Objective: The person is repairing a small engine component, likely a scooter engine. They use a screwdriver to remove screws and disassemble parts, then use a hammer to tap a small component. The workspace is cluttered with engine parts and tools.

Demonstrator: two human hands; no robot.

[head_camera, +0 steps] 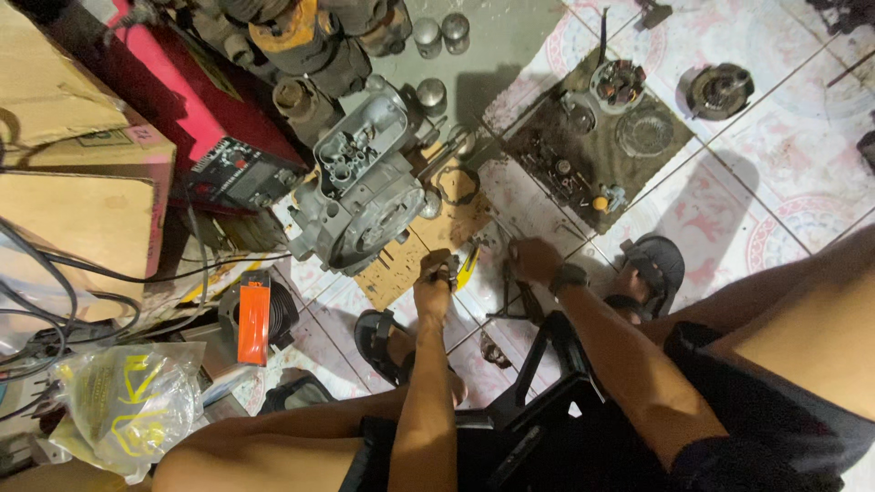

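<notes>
I sit on a black stool (pixel 547 364) with both arms reaching down to the tiled floor. My left hand (pixel 436 284) is closed around a small metal part, with a yellow-handled tool (pixel 469 266) just beside it. My right hand (pixel 533 260), a dark watch on its wrist, is closed on a thin metal piece; what it is I cannot make out. Both hands are at the near edge of a brown cardboard sheet (pixel 428 239). A grey engine crankcase (pixel 365 187) lies on that sheet, just beyond my left hand.
A dark cloth (pixel 547 137) with small parts and a glass dish (pixel 645 132) lies beyond my right hand. A round metal part (pixel 720 91) sits further right. A red machine (pixel 191 100), cardboard boxes, cables, an orange-and-black part (pixel 255 319) and a plastic bag (pixel 128 401) crowd the left.
</notes>
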